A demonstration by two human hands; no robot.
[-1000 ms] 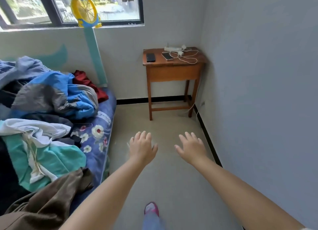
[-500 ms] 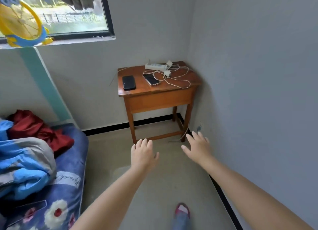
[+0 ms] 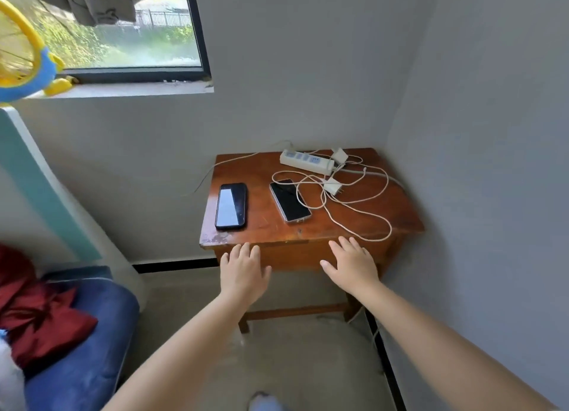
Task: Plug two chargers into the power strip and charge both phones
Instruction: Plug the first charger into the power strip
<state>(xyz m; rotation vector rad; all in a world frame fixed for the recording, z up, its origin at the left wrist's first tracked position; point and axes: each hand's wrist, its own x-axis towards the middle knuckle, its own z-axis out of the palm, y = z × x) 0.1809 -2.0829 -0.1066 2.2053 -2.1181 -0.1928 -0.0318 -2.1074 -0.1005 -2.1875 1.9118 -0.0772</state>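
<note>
A small wooden table (image 3: 400,213) stands in the room's corner. On it lie a black phone (image 3: 231,205) at the left and a second dark phone (image 3: 290,200) in the middle. A white power strip (image 3: 306,162) lies at the back with nothing plugged in. One white charger (image 3: 339,156) rests at the strip's right end, another charger (image 3: 332,186) lies in front of it, both with tangled white cables (image 3: 363,213). My left hand (image 3: 243,272) and my right hand (image 3: 352,264) are open, empty, and held in front of the table's near edge.
The grey right wall (image 3: 492,164) runs close beside the table. A bed with a blue mattress (image 3: 83,349) and red cloth (image 3: 37,315) is at the lower left. A yellow-and-blue fan (image 3: 21,59) stands by the window. My foot (image 3: 264,403) shows on the floor below.
I have walked up to the table, which is now much nearer and larger in view. Both open hands now reach its front edge. The bed has slid off to the left.
</note>
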